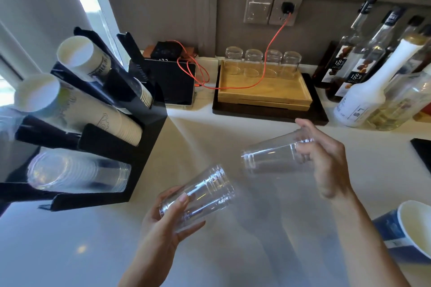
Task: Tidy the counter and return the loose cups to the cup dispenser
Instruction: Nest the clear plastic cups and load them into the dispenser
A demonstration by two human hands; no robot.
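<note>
Fingers of the left hand (163,219) wrap the base end of a clear plastic cup (200,196), thumb across its near side; the cup lies tilted, mouth pointing up and to the right. Fingers of the right hand (326,158) close around the base end of a second clear cup (275,156), held roughly on its side with the mouth turned left. The two mouths face one another, near but apart, above the white counter (70,240). Both forearms enter from the lower edge.

To the left stands the black cup dispenser (130,170). Its lowest slot holds a nested stack of clear cups (77,172) lying sideways; the slots above hold a stack of printed paper cups (93,114) and a narrower paper cup stack (93,58), bases toward the viewer.

At the lower right edge, a blue paper cup (401,228) with a white interior rests on the counter, partly cut off.

Along the back wall: a black device (170,81) with an orange cable (268,53) running to a wall socket (285,9); a wooden tray (263,91) on a dark board, with four inverted glasses (261,60) in a row at its far edge; and a group of syrup bottles (363,58) at the right, beside a white bottle (363,91).
</note>
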